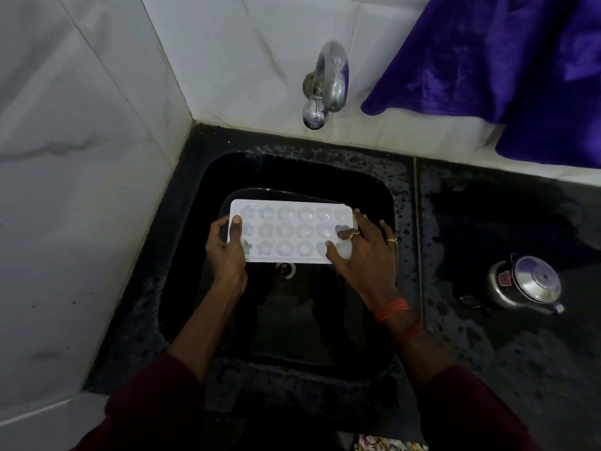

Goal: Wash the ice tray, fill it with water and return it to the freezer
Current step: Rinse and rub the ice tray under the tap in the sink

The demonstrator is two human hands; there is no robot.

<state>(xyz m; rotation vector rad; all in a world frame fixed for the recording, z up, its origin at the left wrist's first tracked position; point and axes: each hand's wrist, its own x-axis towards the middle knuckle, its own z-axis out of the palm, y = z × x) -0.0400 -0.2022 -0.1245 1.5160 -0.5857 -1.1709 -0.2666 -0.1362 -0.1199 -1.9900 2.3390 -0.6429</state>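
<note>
A white ice tray with star and round moulds is held level over the black sink. My left hand grips its left end, thumb on top and fingers underneath. My right hand lies over the tray's right end, thumb and a ringed finger around a pale lump in a corner mould; whether it is ice or foam I cannot tell. The steel tap juts from the tiled wall above the sink, and no water runs from it.
The sink drain shows just below the tray. A wet black counter lies to the right, with a small steel kettle on it. A purple cloth hangs at the upper right. White tiled walls close off the left and back.
</note>
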